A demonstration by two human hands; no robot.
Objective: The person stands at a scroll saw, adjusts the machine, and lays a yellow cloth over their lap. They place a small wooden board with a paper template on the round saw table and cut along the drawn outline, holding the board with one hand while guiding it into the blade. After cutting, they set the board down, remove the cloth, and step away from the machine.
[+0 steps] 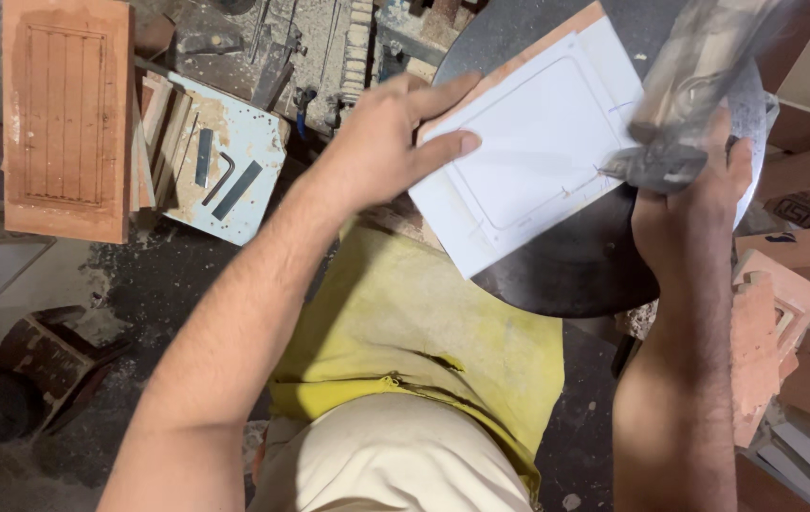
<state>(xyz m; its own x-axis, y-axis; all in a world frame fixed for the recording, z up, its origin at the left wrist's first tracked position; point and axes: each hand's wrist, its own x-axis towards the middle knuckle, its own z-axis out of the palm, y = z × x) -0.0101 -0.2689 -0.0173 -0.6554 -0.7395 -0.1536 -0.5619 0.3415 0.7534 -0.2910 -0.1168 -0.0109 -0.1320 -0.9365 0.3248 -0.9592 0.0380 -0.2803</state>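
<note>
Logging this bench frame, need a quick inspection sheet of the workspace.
Surface: round dark work table, dusty.
Job's things: white panel with a routed rounded-rectangle groove, lying flat on the table.
Clutter: brown carved panel; pale blue plate with a hex key; wood offcuts.
Hands: left hand pressing the panel's edge; right hand gripping a blurred power tool.
Cables: nothing seen.
Surroundings: dusty dark floor.

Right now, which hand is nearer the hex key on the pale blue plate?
Left. The left hand presses on the white panel, just right of the pale blue plate holding the hex key. The right hand grips a power tool at the panel's far side.
</note>
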